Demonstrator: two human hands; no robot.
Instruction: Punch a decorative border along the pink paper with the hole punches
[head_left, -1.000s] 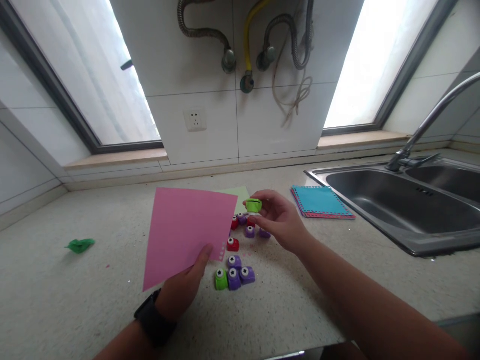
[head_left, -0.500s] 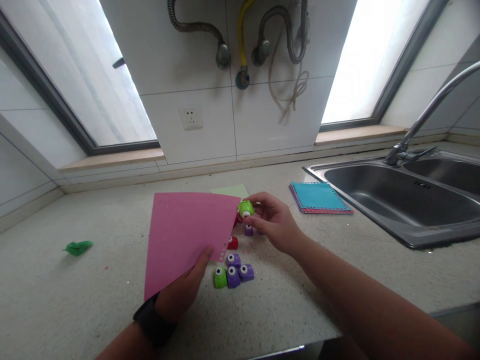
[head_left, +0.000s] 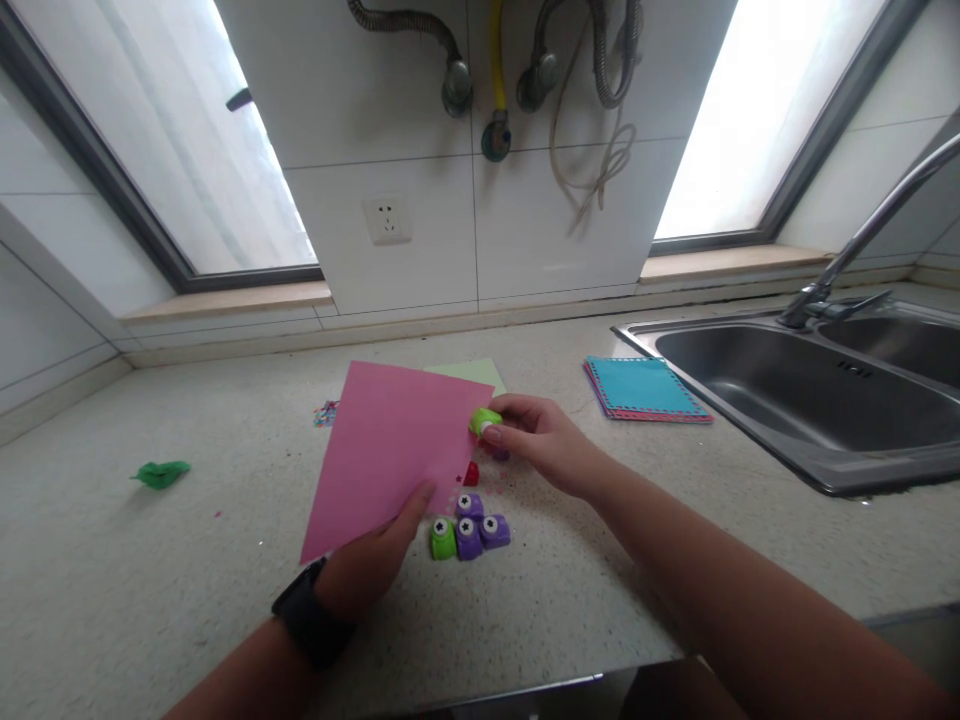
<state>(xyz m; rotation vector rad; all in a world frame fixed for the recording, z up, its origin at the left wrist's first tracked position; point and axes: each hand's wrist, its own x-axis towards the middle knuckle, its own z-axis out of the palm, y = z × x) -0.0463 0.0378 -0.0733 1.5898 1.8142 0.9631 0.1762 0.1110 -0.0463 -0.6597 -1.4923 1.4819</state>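
A pink sheet of paper [head_left: 397, 440] is held up over the counter by my left hand [head_left: 379, 550], its thumb on top near the lower edge. Small punched holes run along the sheet's lower right edge. My right hand [head_left: 544, 440] grips a green craft punch [head_left: 484, 421] between thumb and fingers, at the sheet's right edge. Below the sheet stand a second green punch [head_left: 443, 541] and several purple punches [head_left: 469, 541] with star marks on white buttons. A red punch [head_left: 471, 474] is partly hidden behind the paper.
Pale green paper [head_left: 472, 373] lies behind the pink sheet. A stack of blue and pink sheets [head_left: 645, 387] with punched edges sits beside the steel sink [head_left: 750, 400]. At left are a green crumpled item [head_left: 161, 474] and colourful paper bits [head_left: 325, 413].
The pink sheet has turned clockwise and shifted right, uncovering the colourful bits. The green punch in my right hand now overlaps the sheet's right edge. The camera view has shifted slightly.
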